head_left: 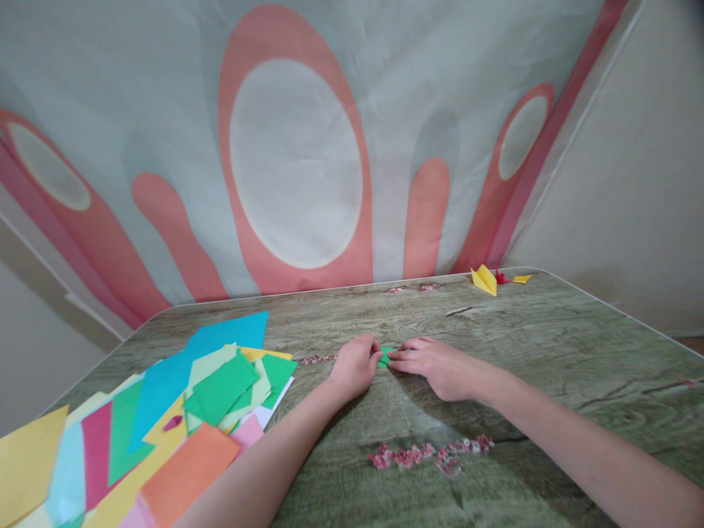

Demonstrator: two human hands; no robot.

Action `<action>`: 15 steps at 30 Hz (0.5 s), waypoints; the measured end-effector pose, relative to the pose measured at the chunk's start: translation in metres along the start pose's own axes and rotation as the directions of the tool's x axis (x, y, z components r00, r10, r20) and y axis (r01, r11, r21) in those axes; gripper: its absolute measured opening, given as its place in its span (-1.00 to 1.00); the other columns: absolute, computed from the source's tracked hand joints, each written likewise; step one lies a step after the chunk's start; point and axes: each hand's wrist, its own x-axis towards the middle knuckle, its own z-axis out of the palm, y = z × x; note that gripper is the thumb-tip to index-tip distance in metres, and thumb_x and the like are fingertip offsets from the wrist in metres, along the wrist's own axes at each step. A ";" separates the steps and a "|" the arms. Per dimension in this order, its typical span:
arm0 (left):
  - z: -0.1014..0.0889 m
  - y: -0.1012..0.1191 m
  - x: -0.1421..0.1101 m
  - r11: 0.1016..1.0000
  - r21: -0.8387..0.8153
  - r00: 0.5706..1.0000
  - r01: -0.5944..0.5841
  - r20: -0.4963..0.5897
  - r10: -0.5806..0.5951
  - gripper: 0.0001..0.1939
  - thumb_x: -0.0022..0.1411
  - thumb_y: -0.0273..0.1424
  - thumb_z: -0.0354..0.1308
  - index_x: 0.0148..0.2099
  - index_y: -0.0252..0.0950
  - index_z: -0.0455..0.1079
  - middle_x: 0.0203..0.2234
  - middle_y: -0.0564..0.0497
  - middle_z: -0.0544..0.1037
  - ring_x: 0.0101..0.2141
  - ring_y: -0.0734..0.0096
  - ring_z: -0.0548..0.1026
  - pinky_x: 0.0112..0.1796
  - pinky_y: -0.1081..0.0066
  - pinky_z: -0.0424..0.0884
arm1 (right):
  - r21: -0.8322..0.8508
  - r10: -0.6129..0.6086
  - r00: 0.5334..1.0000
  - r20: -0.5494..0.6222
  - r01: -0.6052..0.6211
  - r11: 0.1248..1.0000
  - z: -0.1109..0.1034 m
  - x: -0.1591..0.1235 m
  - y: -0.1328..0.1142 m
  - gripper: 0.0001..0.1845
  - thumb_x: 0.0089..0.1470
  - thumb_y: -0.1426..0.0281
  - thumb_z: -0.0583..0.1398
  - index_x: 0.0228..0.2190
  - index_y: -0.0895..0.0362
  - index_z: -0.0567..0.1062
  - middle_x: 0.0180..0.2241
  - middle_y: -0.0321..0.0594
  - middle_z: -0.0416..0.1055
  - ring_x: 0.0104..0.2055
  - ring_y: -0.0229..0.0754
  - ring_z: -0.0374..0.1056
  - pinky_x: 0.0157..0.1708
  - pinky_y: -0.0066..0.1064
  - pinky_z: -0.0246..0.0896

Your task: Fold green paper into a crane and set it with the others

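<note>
A small piece of green folded paper (386,357) lies on the wood-patterned table (528,330) between my two hands. My left hand (356,364) is closed, its fingers curled at the paper's left edge, and the thumb touches it. From the other side, my right hand (434,367) reaches in with fingers stretched out, the fingertips resting on the paper's right part. Much of the green piece is hidden under the fingers, so its exact folds cannot be made out.
Overlapping sheets of coloured paper, among them a blue sheet (165,389), an orange sheet (190,469) and a green sheet (223,385), cover the table's left side. A yellow folded paper plane (485,280) and small red (501,277) and yellow paper pieces (522,279) lie far right, near a printed backdrop (297,161).
</note>
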 end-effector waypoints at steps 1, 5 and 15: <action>0.000 0.001 0.000 1.000 0.004 1.000 0.003 0.000 -0.003 -0.93 0.18 -0.42 0.02 -0.33 -0.29 0.30 -0.43 0.01 0.44 -0.41 0.40 0.38 -0.40 0.47 0.23 | -0.002 -0.002 1.000 -0.001 0.002 1.000 0.000 0.000 0.000 -0.35 -0.10 0.61 0.06 0.09 0.09 0.26 0.06 -0.22 0.28 0.03 -0.10 0.10 0.01 -0.23 0.00; -0.001 0.003 -0.001 1.000 0.020 1.000 0.016 0.004 -0.016 -0.94 0.17 -0.43 0.02 -0.34 -0.29 0.30 -0.44 0.01 0.45 -0.41 0.40 0.39 -0.40 0.46 0.23 | -0.011 -0.006 1.000 -0.002 0.006 1.000 0.001 0.001 -0.002 -0.37 -0.10 0.61 0.07 0.07 0.11 0.28 0.05 -0.20 0.30 0.03 -0.10 0.10 0.01 -0.23 0.00; 0.000 0.006 0.001 0.999 0.017 0.999 0.031 0.015 -0.031 -0.95 0.16 -0.47 0.01 -0.33 -0.30 0.29 -0.44 0.00 0.44 -0.40 0.39 0.39 -0.38 0.44 0.26 | -0.063 0.016 1.000 0.004 -0.016 0.998 0.001 0.002 -0.004 -0.46 -0.08 0.59 0.07 -0.01 0.11 0.36 0.01 -0.16 0.34 0.00 -0.11 0.14 0.00 -0.25 -0.01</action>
